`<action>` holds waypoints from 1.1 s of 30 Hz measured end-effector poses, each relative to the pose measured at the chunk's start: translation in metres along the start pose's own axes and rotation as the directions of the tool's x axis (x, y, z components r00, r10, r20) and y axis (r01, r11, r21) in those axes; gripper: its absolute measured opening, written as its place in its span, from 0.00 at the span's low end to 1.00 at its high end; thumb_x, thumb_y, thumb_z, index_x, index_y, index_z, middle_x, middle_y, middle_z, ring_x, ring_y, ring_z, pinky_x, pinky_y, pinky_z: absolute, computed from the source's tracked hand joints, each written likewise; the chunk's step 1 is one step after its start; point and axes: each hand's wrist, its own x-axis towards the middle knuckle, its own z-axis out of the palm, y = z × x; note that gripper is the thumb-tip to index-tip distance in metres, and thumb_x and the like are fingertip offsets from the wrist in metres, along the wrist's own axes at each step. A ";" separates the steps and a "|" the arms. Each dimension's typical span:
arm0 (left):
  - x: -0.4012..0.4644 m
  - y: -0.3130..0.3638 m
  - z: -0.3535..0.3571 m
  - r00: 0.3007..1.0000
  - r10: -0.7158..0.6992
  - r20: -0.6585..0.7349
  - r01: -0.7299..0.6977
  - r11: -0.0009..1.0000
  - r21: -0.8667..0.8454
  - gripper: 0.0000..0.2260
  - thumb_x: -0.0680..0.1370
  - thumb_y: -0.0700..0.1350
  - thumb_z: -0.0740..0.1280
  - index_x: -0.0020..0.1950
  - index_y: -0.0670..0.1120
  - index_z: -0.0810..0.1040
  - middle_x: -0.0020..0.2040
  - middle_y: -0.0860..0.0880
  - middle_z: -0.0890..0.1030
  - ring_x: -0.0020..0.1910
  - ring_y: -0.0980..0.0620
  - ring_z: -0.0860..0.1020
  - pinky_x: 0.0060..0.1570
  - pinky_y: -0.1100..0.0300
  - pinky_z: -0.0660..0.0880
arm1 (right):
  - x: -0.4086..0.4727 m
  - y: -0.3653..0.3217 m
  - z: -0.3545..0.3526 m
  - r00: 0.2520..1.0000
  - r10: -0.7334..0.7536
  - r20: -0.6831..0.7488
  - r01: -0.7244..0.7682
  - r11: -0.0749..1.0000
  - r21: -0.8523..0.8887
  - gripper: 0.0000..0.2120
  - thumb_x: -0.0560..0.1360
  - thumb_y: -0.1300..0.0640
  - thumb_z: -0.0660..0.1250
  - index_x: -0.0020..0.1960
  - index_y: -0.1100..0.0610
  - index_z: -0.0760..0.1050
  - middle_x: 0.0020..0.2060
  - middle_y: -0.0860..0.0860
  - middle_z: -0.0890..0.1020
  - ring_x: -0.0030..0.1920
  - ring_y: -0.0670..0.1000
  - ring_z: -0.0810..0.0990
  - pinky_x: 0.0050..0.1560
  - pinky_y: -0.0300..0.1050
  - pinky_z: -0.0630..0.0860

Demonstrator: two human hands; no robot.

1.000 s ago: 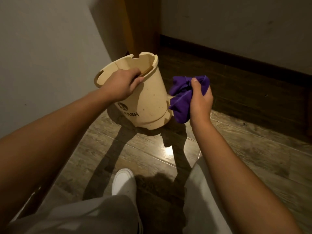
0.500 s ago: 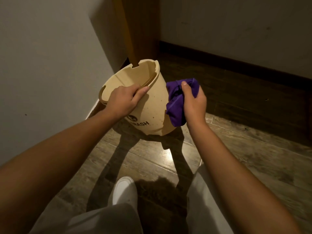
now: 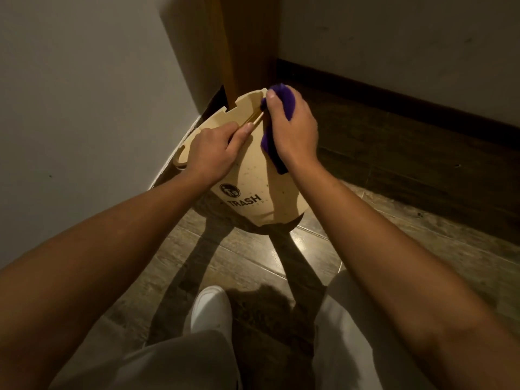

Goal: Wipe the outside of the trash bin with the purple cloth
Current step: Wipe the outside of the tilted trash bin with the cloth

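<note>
A beige plastic trash bin [image 3: 259,190] with a black "TRASH" label is tilted off the floor, its open top turned toward the corner. My left hand [image 3: 213,153] grips its notched rim, thumb on the outside. My right hand [image 3: 292,128] presses a bunched purple cloth [image 3: 284,101] against the bin's upper right side, just below the rim. Part of the cloth hangs down under my palm. The bin's far side is hidden.
A pale wall [image 3: 84,108] runs along the left and a wooden door frame [image 3: 247,46] stands in the corner behind the bin. A dark baseboard [image 3: 394,99] lines the far wall. My white shoe [image 3: 211,308] and pale trousers are on the wood floor below.
My right hand brought the cloth from beside the bin onto its upper right side near the rim. The bin has tipped further, with my left hand staying on the rim.
</note>
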 end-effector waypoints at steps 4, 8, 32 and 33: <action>0.003 -0.004 0.002 1.000 -0.005 -0.018 0.005 1.000 -0.025 0.19 0.85 0.59 0.55 0.41 0.51 0.74 0.32 0.55 0.73 0.32 0.59 0.72 0.33 0.60 0.65 | -0.001 -0.004 0.015 1.000 -0.016 -0.007 0.016 0.995 -0.095 0.28 0.82 0.34 0.52 0.76 0.45 0.70 0.76 0.50 0.72 0.74 0.54 0.70 0.70 0.60 0.69; 0.004 -0.007 0.004 0.999 -0.003 -0.034 0.002 0.999 -0.039 0.20 0.85 0.60 0.56 0.40 0.51 0.74 0.32 0.55 0.74 0.32 0.58 0.73 0.32 0.60 0.66 | -0.005 0.000 0.027 0.995 0.029 -0.098 -0.040 0.992 -0.116 0.29 0.80 0.37 0.52 0.71 0.52 0.75 0.70 0.50 0.77 0.67 0.52 0.75 0.67 0.59 0.72; 0.010 -0.026 0.004 0.997 -0.066 -0.042 0.062 0.993 -0.099 0.23 0.84 0.62 0.54 0.34 0.52 0.71 0.31 0.53 0.71 0.30 0.56 0.68 0.33 0.60 0.65 | -0.036 0.118 -0.001 0.958 0.239 -0.162 -0.280 0.901 -0.332 0.24 0.82 0.41 0.52 0.62 0.55 0.78 0.62 0.54 0.81 0.58 0.57 0.78 0.59 0.57 0.77; 0.010 -0.026 0.004 0.997 -0.069 -0.047 0.064 0.993 -0.098 0.23 0.84 0.62 0.54 0.34 0.53 0.70 0.30 0.53 0.71 0.29 0.56 0.68 0.33 0.61 0.64 | -0.036 0.120 -0.002 0.956 0.247 -0.156 -0.286 0.897 -0.336 0.24 0.82 0.41 0.52 0.63 0.55 0.78 0.62 0.54 0.81 0.58 0.57 0.78 0.60 0.58 0.77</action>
